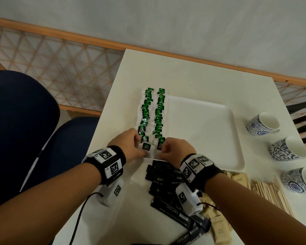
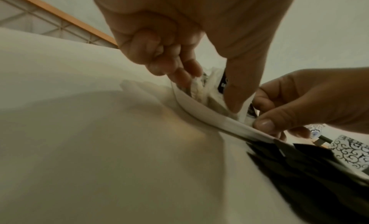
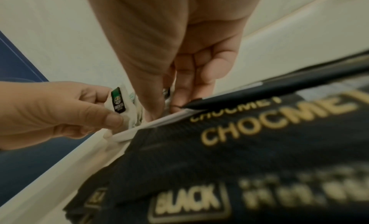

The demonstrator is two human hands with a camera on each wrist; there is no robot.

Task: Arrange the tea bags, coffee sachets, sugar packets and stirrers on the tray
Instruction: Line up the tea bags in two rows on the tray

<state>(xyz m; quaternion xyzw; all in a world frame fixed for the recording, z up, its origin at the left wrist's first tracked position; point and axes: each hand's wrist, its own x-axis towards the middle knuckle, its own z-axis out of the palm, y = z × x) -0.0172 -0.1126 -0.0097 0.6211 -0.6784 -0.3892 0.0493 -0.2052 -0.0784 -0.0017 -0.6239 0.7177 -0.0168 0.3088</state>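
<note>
A white tray (image 1: 201, 131) lies on the white table, with two rows of green-tagged tea bags (image 1: 152, 114) along its left side. At the near end of the rows both hands meet on one tea bag (image 1: 146, 148). My left hand (image 1: 140, 145) pinches its left side between thumb and curled fingers. My right hand (image 1: 162, 150) pinches its right edge. The wrist views show the tea bag (image 3: 118, 101) just inside the tray rim (image 2: 199, 110). Black coffee sachets (image 1: 163, 177) lie heaped in front of the tray, under my right wrist.
Tan sugar packets (image 1: 219, 225) and a pile of wooden stirrers (image 1: 270, 193) lie at the near right. Three blue-patterned cups (image 1: 262, 123) stand along the right edge. A dark blue chair (image 1: 21, 121) is left of the table.
</note>
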